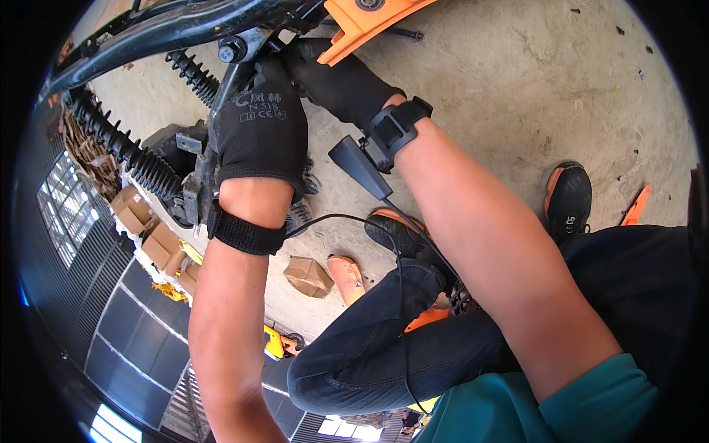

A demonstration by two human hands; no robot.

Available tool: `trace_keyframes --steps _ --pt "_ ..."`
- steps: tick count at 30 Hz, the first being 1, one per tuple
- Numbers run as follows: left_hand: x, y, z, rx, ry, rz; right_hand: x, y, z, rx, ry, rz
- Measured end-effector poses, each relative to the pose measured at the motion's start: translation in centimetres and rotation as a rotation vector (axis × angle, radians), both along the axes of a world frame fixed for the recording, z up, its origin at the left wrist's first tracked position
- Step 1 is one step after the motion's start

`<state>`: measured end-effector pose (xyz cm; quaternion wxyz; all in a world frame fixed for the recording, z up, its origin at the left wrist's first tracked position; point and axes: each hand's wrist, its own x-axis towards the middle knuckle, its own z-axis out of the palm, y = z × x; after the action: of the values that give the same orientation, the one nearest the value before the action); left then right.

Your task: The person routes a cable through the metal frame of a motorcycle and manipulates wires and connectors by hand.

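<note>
One head-worn fisheye view looks steeply down, close over both gloved hands (295,111) at a black frame (148,33) in the upper left.

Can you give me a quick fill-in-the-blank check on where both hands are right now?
1. Both hands wear ____ work gloves.
2. The left hand rests on the black metal frame, just right of two coiled ____.
3. The right hand reaches under a plastic panel coloured ____.
4. The ground beneath is bare ____.

Missing words: black; springs; orange; concrete
</note>
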<state>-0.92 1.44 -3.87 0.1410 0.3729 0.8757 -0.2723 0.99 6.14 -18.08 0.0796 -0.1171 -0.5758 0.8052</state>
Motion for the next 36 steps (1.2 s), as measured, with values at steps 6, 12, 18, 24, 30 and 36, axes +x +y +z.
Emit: trace_keyframes --steps 6,12,18,24,30,36 --pt "-0.2 -0.1 -0.3 0.015 0.002 -0.001 0.3 2.0 1.1 0.015 -0.053 0.125" --pt "2.9 -0.9 -0.4 0.012 0.081 -0.064 0.2 2.1 0.9 0.053 -0.01 0.068" --pt "4.7 -2.5 -0.7 0.432 -0.177 0.437 1.3 3.9 0.4 0.053 -0.086 0.239" --pt "4.3 -2.8 -1.5 0.717 -0.133 0.468 2.1 2.5 0.5 0.081 0.047 0.273" --pt "3.7 -2.9 -1.0 0.806 -0.183 0.547 2.4 1.7 0.6 -0.061 -0.221 0.187" --pt "4.8 -2.9 -1.7 0.902 -0.29 0.639 1.6 -0.4 1.4 -0.308 -0.146 -0.019"
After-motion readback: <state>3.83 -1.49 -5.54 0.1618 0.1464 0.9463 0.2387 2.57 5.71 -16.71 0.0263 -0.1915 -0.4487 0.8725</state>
